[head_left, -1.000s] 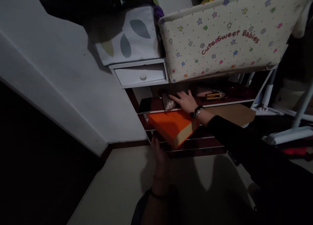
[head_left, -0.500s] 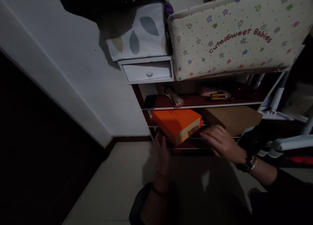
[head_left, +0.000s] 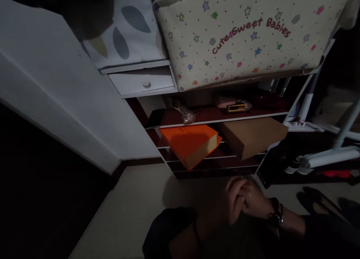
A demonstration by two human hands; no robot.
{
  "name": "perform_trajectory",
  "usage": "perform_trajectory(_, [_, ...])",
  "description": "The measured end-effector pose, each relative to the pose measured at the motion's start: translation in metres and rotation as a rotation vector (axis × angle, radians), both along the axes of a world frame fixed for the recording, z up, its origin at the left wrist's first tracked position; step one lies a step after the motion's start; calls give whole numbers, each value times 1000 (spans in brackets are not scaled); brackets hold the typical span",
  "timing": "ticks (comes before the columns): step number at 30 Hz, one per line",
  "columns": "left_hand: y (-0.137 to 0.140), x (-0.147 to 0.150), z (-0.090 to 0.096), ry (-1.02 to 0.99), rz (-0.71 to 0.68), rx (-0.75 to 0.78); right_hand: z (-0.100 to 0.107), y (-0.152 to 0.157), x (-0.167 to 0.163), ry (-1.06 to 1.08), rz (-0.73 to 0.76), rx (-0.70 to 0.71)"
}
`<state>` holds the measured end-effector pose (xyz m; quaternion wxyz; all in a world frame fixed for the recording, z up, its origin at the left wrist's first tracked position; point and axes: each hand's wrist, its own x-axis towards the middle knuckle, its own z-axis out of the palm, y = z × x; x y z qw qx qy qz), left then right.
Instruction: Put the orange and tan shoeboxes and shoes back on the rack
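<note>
Left fingers clasped against right fingers, near orange box

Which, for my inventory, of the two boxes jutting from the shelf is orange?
The left box, orange on top with a paler side; the right box is brown.

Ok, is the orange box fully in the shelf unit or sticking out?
Partly out: a corner of the orange box juts past the front of the shelf unit, hiding part of the lower edges.
</note>
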<state>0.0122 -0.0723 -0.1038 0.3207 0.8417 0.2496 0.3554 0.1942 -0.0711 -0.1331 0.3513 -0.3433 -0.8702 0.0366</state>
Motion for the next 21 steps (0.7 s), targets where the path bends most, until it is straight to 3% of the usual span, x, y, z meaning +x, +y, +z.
perform_trajectory(3, [2, 12, 7, -1, -40, -161, -4, -5, 6, 91, -28, -48])
perform_trajectory(6, [4, 19, 13, 14, -61, -208, -6, -6, 13, 159, -21, -51])
perform_trajectory(8, [4, 23, 13, 28, -62, -244, -10, -6, 18, 161, -14, -135])
perform_trajectory(11, [4, 28, 6, 119, -58, -315, -22, -8, 27, 142, -6, -292])
perform_trajectory(16, [5, 33, -10, 248, -94, -354, -43, -13, 40, 76, 7, -410])
perform_trajectory(21, [9, 33, -21, 281, -73, -378, -44, -10, 44, 95, 35, -623])
